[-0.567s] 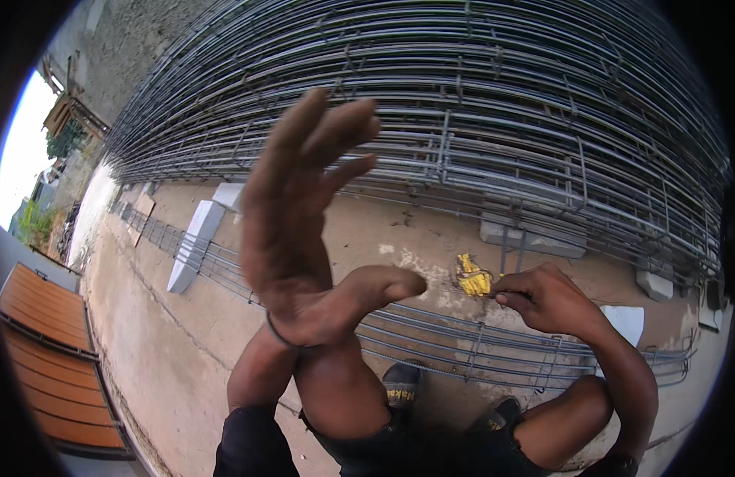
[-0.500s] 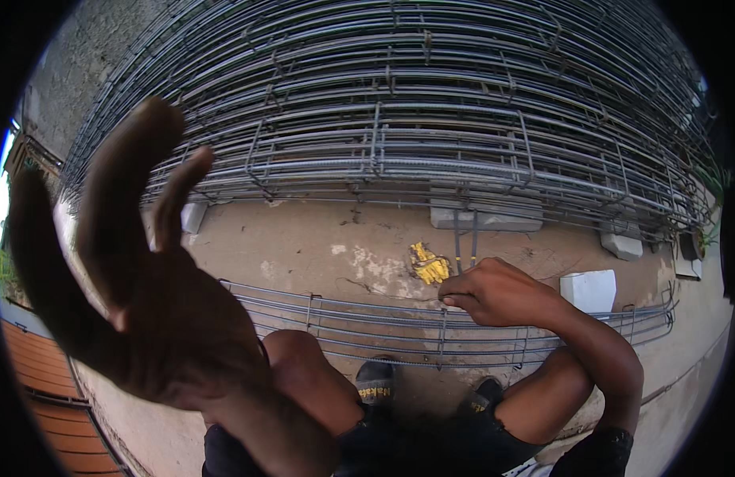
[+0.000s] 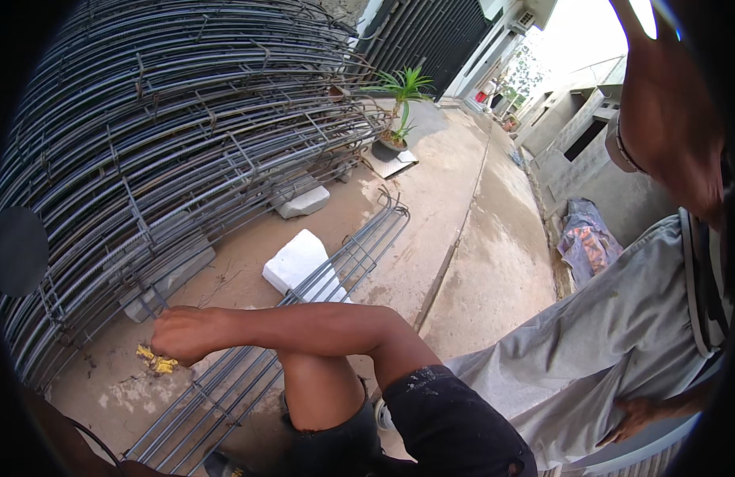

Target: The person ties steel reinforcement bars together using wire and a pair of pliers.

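Note:
My right hand (image 3: 183, 334) is closed in a fist above the near rebar cage; whatever its fingers hold is hidden. Just below it on the ground lies a crumpled yellow thing (image 3: 157, 362), too covered to name. A long, narrow rebar cage (image 3: 224, 397) runs from the lower left up to the right, passing by my bent knee and over a white block (image 3: 300, 262). At the dark lower left edge, only part of my left hand (image 3: 45, 421) and its banded wrist show; its fingers are out of sight.
Stacked rebar cages (image 3: 184, 127) fill the upper left, resting on pale blocks (image 3: 304, 202). A potted plant (image 3: 390, 149) stands at their end. At the right, close by, stands a person in grey trousers (image 3: 574, 358), one arm raised. Behind is a covered heap (image 3: 586, 238).
My view has swung to the right, bringing the person, plant and alley into sight. The left hand, raised with spread fingers before, is now mostly off the lower left edge. My right hand stays closed.

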{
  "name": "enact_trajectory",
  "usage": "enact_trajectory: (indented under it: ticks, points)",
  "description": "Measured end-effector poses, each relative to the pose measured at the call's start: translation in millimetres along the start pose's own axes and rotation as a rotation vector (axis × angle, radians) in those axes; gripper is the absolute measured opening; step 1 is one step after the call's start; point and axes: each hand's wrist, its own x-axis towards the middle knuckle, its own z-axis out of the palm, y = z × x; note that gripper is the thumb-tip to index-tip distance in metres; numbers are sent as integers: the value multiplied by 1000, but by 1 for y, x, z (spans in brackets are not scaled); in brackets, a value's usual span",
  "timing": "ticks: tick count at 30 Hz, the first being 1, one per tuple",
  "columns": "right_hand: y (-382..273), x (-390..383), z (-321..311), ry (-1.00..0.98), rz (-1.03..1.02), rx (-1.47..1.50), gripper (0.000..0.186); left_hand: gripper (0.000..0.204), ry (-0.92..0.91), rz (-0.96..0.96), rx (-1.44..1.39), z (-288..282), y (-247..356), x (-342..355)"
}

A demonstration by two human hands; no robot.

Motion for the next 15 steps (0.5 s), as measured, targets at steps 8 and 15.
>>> enact_trajectory:
  ticks: [8, 15]
  points:
    - [1, -8, -5, -54, 48, -14, 14, 70, -207, -83, -152, 37, -14, 10]
    - [2, -17, -7, -109, 58, -44, 12, 61, -257, -85, -151, 42, -17, 13]
